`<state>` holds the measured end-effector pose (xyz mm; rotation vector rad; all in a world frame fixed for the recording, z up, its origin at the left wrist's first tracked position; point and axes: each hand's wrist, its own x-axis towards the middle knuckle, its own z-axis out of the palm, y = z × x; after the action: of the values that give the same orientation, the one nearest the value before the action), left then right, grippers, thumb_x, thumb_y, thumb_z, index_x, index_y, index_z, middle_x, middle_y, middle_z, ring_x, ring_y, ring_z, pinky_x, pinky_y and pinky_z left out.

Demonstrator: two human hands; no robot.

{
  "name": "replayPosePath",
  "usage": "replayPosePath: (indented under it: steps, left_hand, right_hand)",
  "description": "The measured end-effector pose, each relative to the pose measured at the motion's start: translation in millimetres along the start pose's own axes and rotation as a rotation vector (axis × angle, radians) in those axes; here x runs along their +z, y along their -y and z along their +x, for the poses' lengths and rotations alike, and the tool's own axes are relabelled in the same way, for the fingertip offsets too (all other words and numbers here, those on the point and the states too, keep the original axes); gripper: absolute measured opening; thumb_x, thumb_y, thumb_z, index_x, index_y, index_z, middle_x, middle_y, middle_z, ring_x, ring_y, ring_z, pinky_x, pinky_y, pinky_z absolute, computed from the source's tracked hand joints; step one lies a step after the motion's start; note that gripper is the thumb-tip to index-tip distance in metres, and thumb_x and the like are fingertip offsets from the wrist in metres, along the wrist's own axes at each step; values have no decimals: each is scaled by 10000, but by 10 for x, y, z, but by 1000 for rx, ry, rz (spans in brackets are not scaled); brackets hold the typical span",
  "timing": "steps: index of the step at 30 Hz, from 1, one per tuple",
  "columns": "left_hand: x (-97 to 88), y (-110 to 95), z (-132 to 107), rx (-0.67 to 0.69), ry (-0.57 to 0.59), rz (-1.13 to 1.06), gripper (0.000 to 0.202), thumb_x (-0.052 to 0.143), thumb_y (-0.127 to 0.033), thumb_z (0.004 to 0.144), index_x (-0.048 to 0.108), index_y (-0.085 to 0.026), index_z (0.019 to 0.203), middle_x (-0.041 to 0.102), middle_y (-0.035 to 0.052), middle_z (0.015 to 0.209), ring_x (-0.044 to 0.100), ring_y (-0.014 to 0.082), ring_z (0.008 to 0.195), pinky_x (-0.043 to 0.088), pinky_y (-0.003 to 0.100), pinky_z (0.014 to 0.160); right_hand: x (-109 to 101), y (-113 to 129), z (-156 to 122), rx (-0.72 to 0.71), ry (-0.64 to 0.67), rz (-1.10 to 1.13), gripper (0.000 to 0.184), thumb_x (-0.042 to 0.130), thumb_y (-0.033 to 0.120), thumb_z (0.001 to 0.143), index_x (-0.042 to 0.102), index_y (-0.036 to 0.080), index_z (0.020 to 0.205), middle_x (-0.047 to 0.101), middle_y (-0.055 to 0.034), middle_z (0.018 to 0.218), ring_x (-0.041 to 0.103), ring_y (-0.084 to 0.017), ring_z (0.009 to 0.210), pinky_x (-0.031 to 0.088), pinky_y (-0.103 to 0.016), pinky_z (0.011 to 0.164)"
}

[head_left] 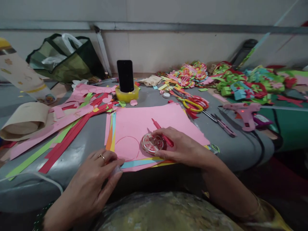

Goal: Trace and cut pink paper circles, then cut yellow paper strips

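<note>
A stack of coloured paper sheets, pink on top, lies at the front edge of the table. One circle is drawn in red at the sheet's lower left. My right hand is closed on a round red-and-white patterned disc resting on the sheet, beside the drawn circle. A red marker is tucked in the same hand, its tip pointing up and left. My left hand is at the stack's lower left corner, thumb and fingers pinched together. Something pale and see-through shows between them, too unclear to name.
Paper strips lie at left near a tape roll. A phone leans in a yellow tape roll. Scissors, a utility knife and a pink glue gun lie right, before paper flowers.
</note>
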<state>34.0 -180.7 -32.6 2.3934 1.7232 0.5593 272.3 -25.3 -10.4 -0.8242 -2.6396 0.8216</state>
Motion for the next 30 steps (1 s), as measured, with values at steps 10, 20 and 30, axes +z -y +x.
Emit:
replayPosePath:
  steps: [10, 20, 30]
  left_hand:
    - [4, -15, 2, 14, -19, 17, 248, 432, -247, 910, 548, -222, 1128, 545, 61, 1022, 504, 223, 954, 403, 385, 799]
    - [-6, -19, 23, 0, 9, 8, 272, 421, -237, 910, 552, -220, 1147, 550, 64, 1008, 507, 221, 939, 407, 387, 792]
    - [-73, -56, 11, -5, -204, 43, 302, 430, -220, 899, 554, -190, 1173, 547, 82, 1074, 501, 236, 984, 376, 396, 829]
  right_hand:
    - [46, 22, 19, 29, -49, -50, 522, 738, 356, 695, 568, 192, 1161, 627, -66, 1084, 556, -208, 998, 444, -334, 857]
    - [93, 21, 26, 2, -86, -61, 500, 738, 375, 693, 570, 199, 1130, 632, -56, 1066, 556, -202, 982, 452, -327, 839]
    - [82, 47, 30, 49, -63, -53, 525, 750, 376, 683, 569, 195, 1142, 627, -65, 1052, 551, -208, 982, 453, -344, 843]
